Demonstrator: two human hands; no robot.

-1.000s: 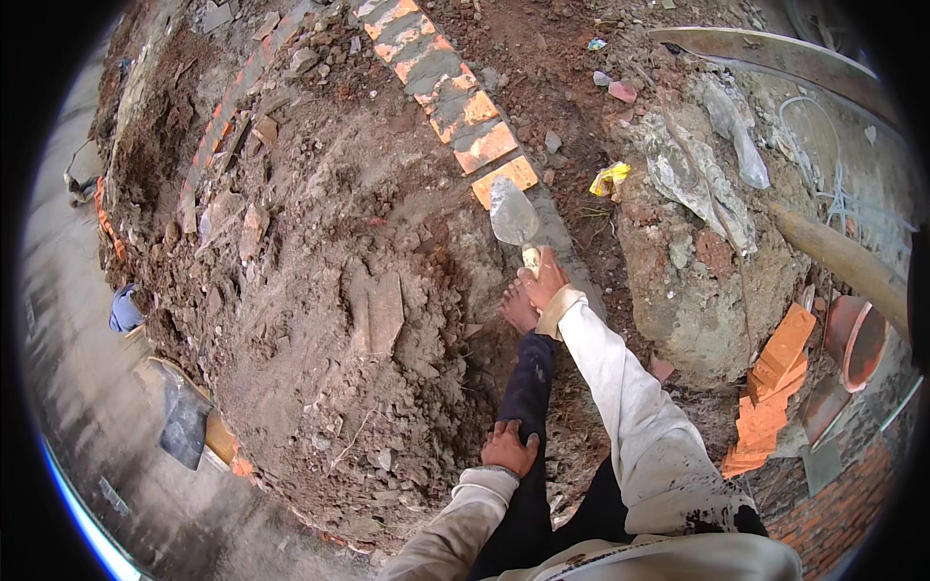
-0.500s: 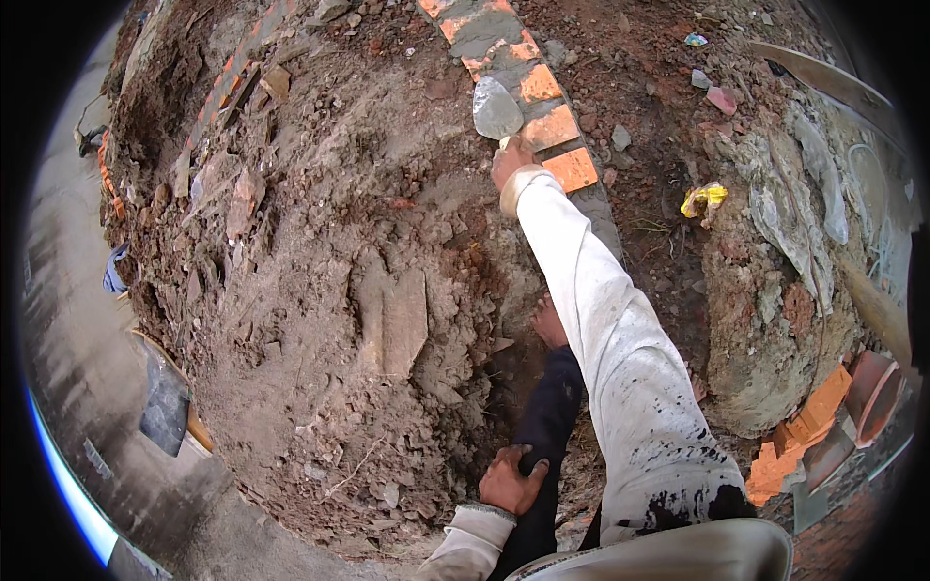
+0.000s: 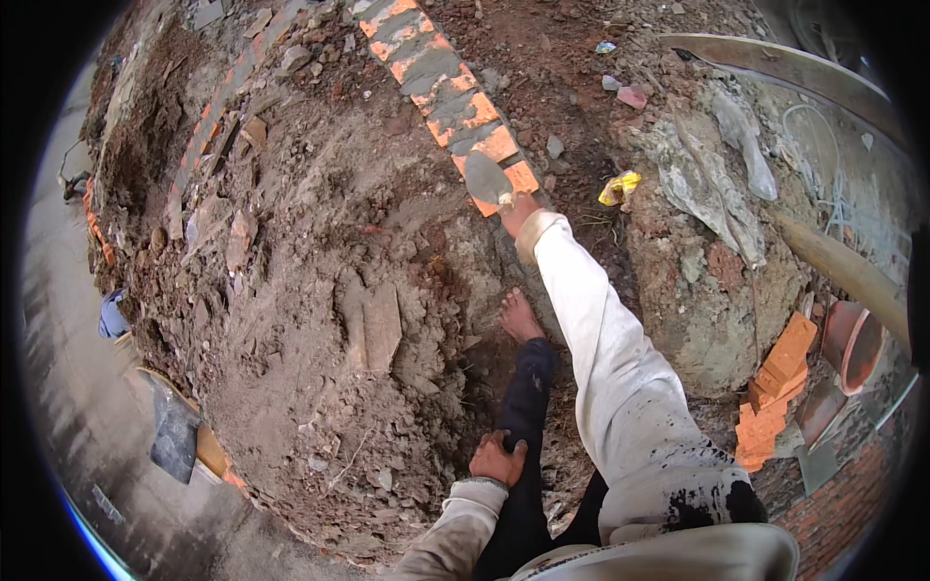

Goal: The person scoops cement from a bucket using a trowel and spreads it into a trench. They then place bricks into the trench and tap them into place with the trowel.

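My right hand is closed round the handle of a trowel, its arm stretched far forward. The grey blade lies over the near end of a narrow course of orange bricks; whether it touches them I cannot tell. Grey mortar fills the joints and smears the brick tops farther along. My left hand rests on the dark trouser leg near my knee, fingers bent over the cloth, with no tool in it. A bare foot stands in the dirt below the course.
A mound of rough soil fills the left side. At right are stacked orange bricks, a bucket, a wooden pole and torn plastic sheeting. A yellow wrapper lies beside the course.
The view has shifted, bringing more of the brick course in. The trowel has moved back toward me to the course's near end, its blade now darker. My left hand stays on the leg.
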